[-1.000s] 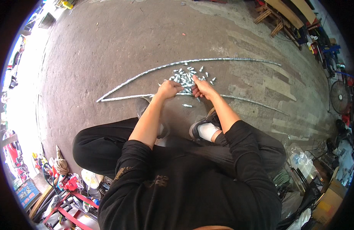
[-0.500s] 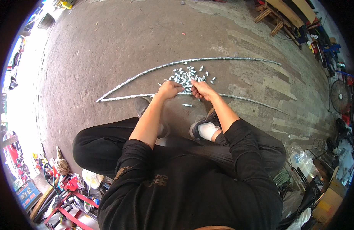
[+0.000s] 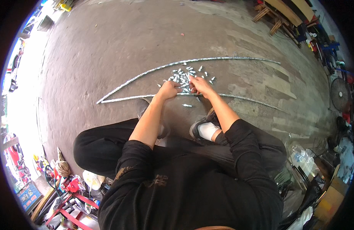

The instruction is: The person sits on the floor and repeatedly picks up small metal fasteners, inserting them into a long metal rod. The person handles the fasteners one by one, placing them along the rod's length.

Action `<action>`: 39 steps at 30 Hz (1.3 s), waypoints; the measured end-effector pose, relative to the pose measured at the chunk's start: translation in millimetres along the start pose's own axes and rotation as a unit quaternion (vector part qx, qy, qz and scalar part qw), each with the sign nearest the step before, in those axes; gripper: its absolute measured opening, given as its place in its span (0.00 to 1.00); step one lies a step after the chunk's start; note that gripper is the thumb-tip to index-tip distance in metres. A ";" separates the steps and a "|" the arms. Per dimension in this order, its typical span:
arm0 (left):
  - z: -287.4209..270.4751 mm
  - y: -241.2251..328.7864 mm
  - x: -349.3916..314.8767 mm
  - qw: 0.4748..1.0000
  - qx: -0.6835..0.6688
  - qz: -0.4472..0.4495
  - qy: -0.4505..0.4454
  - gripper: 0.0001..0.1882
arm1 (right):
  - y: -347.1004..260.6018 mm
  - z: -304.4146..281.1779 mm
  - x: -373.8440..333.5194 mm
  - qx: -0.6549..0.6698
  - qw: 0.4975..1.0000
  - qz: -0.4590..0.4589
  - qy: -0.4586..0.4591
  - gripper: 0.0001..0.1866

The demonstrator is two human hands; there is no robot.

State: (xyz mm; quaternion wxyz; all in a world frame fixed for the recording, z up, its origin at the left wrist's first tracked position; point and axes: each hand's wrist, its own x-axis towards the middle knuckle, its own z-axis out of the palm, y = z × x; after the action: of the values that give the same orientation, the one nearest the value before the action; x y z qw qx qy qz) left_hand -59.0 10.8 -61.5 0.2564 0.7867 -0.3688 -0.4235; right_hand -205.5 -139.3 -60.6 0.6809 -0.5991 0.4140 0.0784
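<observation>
Small silvery metal fittings (image 3: pixel 179 73) lie in a loose pile on the floor in front of me. My left hand (image 3: pixel 169 90) is at the pile's near left side, fingers closed and pointing right; what they hold, if anything, is too small to make out. At the pile's right side my right hand (image 3: pixel 200 86) is closed in a pinch, with thumb and fingertips at the fittings; its hold is also unclear. Two long, thin silvery strips, a far strip (image 3: pixel 154 68) and a near strip (image 3: pixel 125 98), nearly meet at the left. Both hands are over the near strip's line.
One single fitting (image 3: pixel 187 105) lies nearer to me, by my shoe (image 3: pixel 196 129). My crossed legs (image 3: pixel 104 143) frame the near side. A wooden stand (image 3: pixel 276 27) is at the far right, a round fan (image 3: pixel 340 95) at the right edge. Clutter with red straps (image 3: pixel 71 218) fills the lower left.
My right hand has shifted slightly up and left, its fingertips now further into the pile. The left hand stays almost where it was.
</observation>
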 end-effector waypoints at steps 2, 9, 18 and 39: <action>1.0 10.3 1.5 0.999 0.003 -0.017 -0.037 0.19 | 8.8 4.6 3.0 -0.048 0.999 0.009 0.021 0.30; 24.1 31.1 -11.8 0.969 0.180 0.160 0.060 0.16 | 18.2 7.9 5.6 -0.120 0.990 0.053 0.052 0.34; 33.9 39.1 -8.3 0.986 0.077 0.139 0.054 0.14 | 40.2 1.7 18.3 -0.414 0.876 -0.180 0.168 0.19; 21.1 73.3 -15.6 0.916 0.339 0.212 0.031 0.10 | -7.0 -4.0 -11.7 -0.519 0.849 -0.091 -0.033 0.15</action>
State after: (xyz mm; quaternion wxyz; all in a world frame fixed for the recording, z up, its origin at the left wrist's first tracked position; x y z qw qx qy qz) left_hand -109.5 -22.4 -12.3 0.0690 0.7426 -0.6403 -0.1840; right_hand -210.7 -140.2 -47.4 0.2880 -0.8974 0.2333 0.2393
